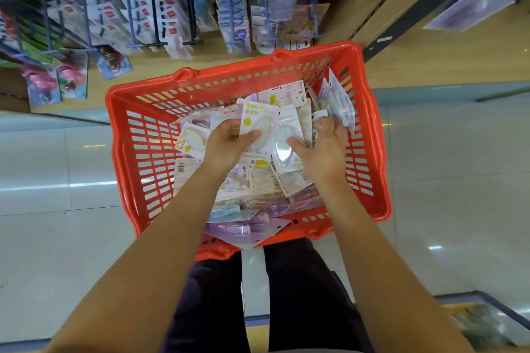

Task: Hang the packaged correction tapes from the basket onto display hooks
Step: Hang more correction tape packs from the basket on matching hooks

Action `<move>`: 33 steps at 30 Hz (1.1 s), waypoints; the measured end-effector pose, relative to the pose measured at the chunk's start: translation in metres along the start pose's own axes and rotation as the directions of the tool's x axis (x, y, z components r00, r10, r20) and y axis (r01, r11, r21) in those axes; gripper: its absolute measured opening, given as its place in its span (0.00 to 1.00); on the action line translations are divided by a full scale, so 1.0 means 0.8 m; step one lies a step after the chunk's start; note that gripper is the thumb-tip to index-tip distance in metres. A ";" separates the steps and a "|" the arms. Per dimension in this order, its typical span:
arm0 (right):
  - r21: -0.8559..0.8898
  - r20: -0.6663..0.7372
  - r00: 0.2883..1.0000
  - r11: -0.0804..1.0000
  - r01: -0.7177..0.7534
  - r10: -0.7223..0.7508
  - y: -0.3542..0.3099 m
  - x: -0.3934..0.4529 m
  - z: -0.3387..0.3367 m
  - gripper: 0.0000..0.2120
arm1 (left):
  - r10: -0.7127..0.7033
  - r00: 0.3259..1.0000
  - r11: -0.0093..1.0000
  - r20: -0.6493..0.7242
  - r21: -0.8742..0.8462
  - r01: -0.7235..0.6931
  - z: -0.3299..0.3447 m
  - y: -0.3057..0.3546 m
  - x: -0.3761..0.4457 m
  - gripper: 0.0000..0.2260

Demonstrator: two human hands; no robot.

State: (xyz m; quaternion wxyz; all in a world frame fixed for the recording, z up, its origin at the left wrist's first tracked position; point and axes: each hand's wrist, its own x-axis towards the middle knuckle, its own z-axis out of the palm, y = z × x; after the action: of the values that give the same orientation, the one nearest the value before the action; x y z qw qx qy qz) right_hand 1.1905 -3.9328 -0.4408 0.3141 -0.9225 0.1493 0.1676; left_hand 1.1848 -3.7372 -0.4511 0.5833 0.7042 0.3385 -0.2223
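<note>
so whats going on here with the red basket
A person is bent over a red basket on the shop floor, with both hands in a pile of packaged correction tapes. The left hand pinches a white pack with a yellow dot; the right hand presses into the packs beside it. Nothing has been lifted towards the display hooks beyond yet.

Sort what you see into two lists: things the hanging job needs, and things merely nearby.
Needed:
- red basket
- packaged correction tapes
- left hand, gripping a pack
- right hand
- display hooks

Merely nearby:
- pink-toy packs
- tiled floor
</note>
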 end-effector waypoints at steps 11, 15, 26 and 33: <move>-0.060 0.018 0.999 0.997 0.047 -0.046 0.010 0.018 0.023 0.38 | 0.453 0.891 0.686 -0.028 0.649 -0.328 0.009 0.005 0.022 0.33; -0.098 -0.071 0.993 0.991 0.089 -0.097 0.022 0.001 0.025 0.39 | 0.573 0.819 0.539 -0.042 0.771 -0.338 0.011 0.014 0.025 0.39; 0.428 0.156 0.958 0.858 -0.285 0.241 0.024 0.000 0.011 0.24 | 0.566 0.815 0.578 -0.124 0.765 -0.285 0.015 0.002 0.018 0.55; 0.626 0.341 0.920 0.682 -0.377 0.195 0.014 0.000 0.026 0.29 | 0.377 0.926 0.780 -0.028 0.549 -0.301 0.013 0.004 0.020 0.55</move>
State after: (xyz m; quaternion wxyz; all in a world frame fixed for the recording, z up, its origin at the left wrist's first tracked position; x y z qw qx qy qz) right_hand 1.1820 -3.9278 -0.4622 0.6155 -0.6788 0.3030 0.2618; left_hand 1.1987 -3.7440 -0.4628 0.3694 0.9012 0.1696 -0.1502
